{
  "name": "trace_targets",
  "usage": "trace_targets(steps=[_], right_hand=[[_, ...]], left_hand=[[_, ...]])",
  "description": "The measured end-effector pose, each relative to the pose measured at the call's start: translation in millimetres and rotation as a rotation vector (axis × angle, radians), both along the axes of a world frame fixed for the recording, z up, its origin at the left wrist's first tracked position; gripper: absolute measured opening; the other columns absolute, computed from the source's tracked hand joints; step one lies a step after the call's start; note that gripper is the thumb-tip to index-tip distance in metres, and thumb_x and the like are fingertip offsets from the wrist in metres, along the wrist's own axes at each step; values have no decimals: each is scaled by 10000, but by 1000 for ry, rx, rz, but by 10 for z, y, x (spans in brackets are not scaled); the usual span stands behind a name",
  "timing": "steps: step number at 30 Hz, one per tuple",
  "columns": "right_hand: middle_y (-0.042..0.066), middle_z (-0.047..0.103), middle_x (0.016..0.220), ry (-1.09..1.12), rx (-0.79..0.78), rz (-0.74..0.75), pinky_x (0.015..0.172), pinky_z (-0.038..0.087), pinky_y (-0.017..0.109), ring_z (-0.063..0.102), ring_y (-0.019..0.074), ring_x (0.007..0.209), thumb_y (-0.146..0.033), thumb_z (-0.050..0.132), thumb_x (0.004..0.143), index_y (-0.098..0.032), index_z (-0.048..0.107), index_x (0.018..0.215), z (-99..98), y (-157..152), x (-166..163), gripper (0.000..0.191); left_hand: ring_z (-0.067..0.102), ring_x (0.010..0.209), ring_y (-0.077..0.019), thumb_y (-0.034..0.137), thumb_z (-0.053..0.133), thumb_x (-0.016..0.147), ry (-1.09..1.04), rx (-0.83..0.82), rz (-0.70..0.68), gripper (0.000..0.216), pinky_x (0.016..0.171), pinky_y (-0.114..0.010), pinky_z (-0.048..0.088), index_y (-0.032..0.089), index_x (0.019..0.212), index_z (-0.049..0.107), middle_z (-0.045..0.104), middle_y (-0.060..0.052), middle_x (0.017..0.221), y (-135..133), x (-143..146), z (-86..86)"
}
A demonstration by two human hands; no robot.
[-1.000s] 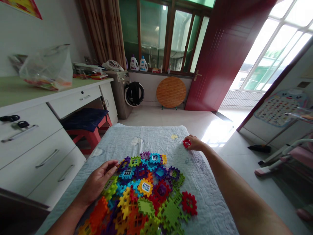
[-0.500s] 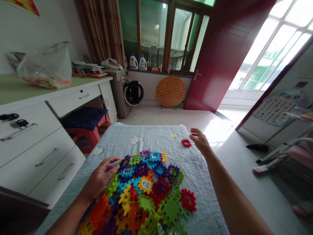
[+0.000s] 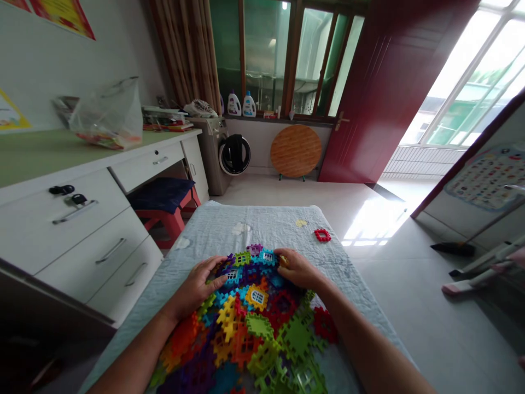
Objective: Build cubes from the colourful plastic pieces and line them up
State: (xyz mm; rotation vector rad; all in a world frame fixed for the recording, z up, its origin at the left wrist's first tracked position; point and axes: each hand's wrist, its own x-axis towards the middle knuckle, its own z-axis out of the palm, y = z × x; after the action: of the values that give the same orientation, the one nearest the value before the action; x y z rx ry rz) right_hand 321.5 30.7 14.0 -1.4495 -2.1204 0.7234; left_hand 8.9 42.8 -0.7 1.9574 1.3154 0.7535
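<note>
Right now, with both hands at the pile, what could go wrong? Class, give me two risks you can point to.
First, the loose pieces overlap in a heap, so if the left hand or right hand pulls one out, its notched edges might catch and drag neighbours along. Second, the lone red square frame lies near the right edge of the cloth-covered surface, so a stray sweep of the right arm could knock it off.

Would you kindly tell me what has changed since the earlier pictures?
The right hand has let go of the red piece near the far right corner of the cloth and moved back leftward to the far right of the pile. The left hand stays at the pile's left side.
</note>
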Motion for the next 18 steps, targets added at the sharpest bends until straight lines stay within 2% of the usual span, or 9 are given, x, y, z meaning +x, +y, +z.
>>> trace_targets(steps=[5, 8, 11, 13, 15, 17, 18], right_hand=[[29, 607, 987, 86, -31, 10, 828, 437, 311, 557, 185, 883, -141, 589, 614, -217, 577, 1020, 89, -86, 52, 413], [8, 607, 916, 136, -145, 33, 736, 440, 276, 555, 162, 811, -213, 582, 679, -213, 588, 970, 173, -91, 137, 292], [9, 606, 869, 161, -177, 114, 740, 432, 277, 557, 160, 802, -294, 539, 761, -193, 617, 842, 243, -59, 223, 151], [24, 608, 877, 163, -165, 172, 771, 430, 281, 563, 162, 816, -307, 518, 786, -176, 623, 750, 260, -38, 255, 171], [37, 611, 860, 144, -132, 141, 775, 437, 289, 569, 163, 803, -298, 512, 792, -168, 617, 693, 249, -29, 255, 194], [44, 618, 882, 120, -45, 53, 804, 444, 314, 574, 176, 829, -267, 536, 768, -174, 628, 750, 214, -36, 224, 132], [53, 622, 955, 114, 13, 29, 852, 437, 338, 573, 192, 897, -246, 561, 743, -180, 637, 842, 191, -44, 198, 141]], left_hand=[[509, 1188, -284, 455, 617, 755, -122, -140, -48, 531, 1031, -402, 369, 224, 1229, 558, 592, -76, 1246, -23, -5, 19], [530, 1167, -269, 450, 607, 771, -172, -200, -57, 522, 1012, -370, 392, 210, 1229, 536, 588, -77, 1250, -40, -5, 21], [557, 1125, -263, 450, 597, 782, -186, -220, -54, 495, 1004, -371, 403, 193, 1200, 538, 607, -82, 1204, -49, 7, 31], [556, 1118, -258, 448, 585, 791, -152, -172, -41, 460, 1012, -376, 396, 195, 1174, 551, 608, -73, 1173, -42, 13, 30], [535, 1138, -252, 439, 584, 791, -106, -77, -38, 421, 1029, -377, 380, 201, 1138, 573, 590, -63, 1162, -27, 9, 17], [503, 1172, -247, 425, 584, 793, -72, 12, -45, 393, 1050, -378, 357, 208, 1120, 583, 559, -60, 1179, -9, -4, -7], [489, 1187, -244, 421, 580, 797, -66, 38, -47, 387, 1058, -378, 348, 211, 1122, 582, 543, -60, 1194, -2, -12, -20]])
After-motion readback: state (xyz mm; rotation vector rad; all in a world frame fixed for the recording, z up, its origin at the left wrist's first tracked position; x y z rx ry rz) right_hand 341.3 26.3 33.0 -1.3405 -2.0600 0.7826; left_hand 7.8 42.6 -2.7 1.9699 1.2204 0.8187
